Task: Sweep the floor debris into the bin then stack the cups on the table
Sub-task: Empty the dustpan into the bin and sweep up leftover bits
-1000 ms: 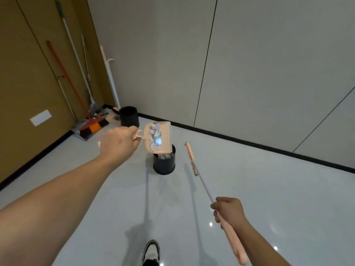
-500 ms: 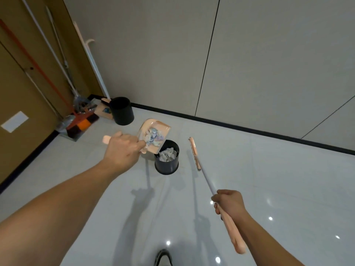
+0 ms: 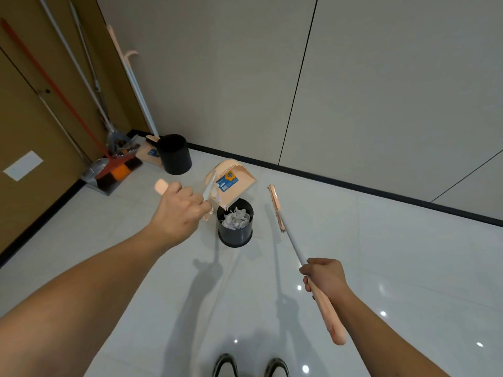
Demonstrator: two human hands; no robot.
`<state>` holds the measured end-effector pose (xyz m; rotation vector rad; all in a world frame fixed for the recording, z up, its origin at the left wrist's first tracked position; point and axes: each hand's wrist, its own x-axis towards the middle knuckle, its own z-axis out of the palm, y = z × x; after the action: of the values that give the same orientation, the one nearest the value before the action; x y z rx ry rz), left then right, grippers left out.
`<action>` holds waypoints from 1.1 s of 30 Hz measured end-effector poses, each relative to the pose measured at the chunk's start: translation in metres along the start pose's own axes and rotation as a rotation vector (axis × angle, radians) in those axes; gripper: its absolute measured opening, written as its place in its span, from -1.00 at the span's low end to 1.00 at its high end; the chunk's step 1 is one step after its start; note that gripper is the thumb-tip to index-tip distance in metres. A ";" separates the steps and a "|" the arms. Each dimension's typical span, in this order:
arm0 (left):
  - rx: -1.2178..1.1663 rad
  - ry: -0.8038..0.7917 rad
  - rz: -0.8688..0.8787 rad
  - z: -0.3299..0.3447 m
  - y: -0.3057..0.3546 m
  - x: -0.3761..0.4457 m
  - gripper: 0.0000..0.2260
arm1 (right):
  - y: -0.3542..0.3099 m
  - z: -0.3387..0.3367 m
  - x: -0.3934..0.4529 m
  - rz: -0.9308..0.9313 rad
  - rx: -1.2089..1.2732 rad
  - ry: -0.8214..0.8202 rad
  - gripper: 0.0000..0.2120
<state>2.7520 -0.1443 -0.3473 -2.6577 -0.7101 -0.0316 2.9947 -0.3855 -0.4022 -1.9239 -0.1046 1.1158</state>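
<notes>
**op:** Mid-dump here. My left hand [image 3: 178, 213] is closed around the dustpan [image 3: 230, 183] handle, pan tipped right over so the label side faces me and its lip hangs just above the bin [image 3: 236, 223]. The paper debris [image 3: 236, 221] looks like it's sitting in the bin, with a scrap or two at the lip. Right hand [image 3: 324, 276] is wrapped around the broom [image 3: 294, 246] handle, head lifted off the floor [image 3: 353, 268] just to the right of the bin. Tips for finishing this cleanly?

**reply:** Keep the lip centred over the opening, not the rim, or that last scrap probably lands on the floor. Give the pan a small shake or tap it lightly on the inside wall; light paper tends to cling. Hold the broom steady and clear of the bin so you don't knock it, it looks light enough to tip. There's a second bin [image 3: 174, 155] back in the corner, ignore that one. Cups and desk aren't in view, so that part comes after.
</notes>
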 end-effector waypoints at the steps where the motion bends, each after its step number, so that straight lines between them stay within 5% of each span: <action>1: 0.011 0.003 0.021 -0.003 0.001 0.001 -0.86 | 0.000 -0.001 0.001 -0.004 -0.006 0.000 -0.83; 18: 0.102 0.101 0.083 -0.050 -0.015 0.037 -0.85 | -0.042 -0.016 0.008 -0.055 0.005 0.011 -0.91; 22: 0.071 0.152 0.088 -0.070 -0.011 0.066 -0.85 | -0.067 -0.022 -0.004 -0.012 0.104 -0.014 -0.78; 27: 0.050 0.184 0.121 -0.101 0.008 0.113 -0.89 | -0.108 -0.042 -0.026 -0.169 0.251 -0.021 -0.85; 30: 0.040 0.185 0.208 -0.116 0.027 0.143 -0.89 | -0.142 -0.050 -0.040 -0.295 0.212 0.021 -0.63; 33: -0.002 0.187 0.304 -0.129 0.051 0.168 -0.89 | -0.175 -0.049 -0.049 -0.344 0.150 0.076 -0.64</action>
<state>2.9334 -0.1535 -0.2267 -2.6901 -0.2438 -0.1941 3.0597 -0.3341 -0.2329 -1.7328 -0.2903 0.7972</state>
